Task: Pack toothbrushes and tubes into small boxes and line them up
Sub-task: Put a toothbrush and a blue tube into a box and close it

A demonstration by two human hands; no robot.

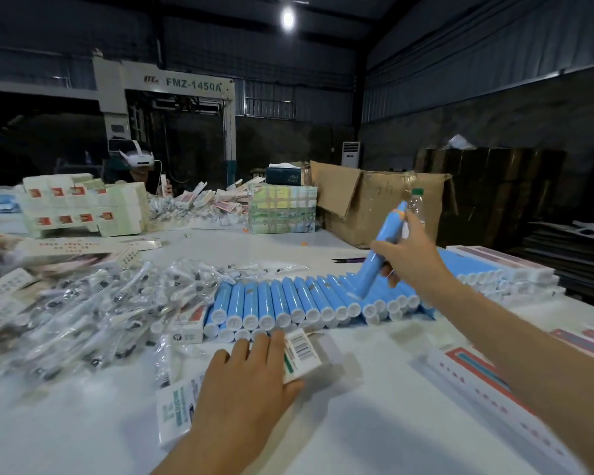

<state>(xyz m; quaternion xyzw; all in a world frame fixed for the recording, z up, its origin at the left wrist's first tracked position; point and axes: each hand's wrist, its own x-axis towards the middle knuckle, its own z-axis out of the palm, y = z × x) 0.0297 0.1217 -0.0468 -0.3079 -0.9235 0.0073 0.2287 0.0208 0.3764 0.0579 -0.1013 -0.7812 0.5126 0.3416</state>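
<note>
My right hand [407, 260] grips a blue tube [383, 248], lifted and tilted above a long row of blue tubes with white caps [288, 308] lying across the white table [357, 423]. My left hand [251, 375] holds a small white box [302, 354] with a barcode by the table's near middle; a flat white carton [174, 411] lies partly under the same hand. A heap of toothbrushes in clear wrappers [93, 313] spreads to the left of the tubes.
Flat printed cartons [487, 389] lie at the right. Stacked small boxes [83, 207], a taped bundle [282, 210] and an open cardboard box [374, 204] stand at the back. A plastic bottle [416, 205] stands behind my right hand. Another person wearing a headset [138, 159] sits opposite.
</note>
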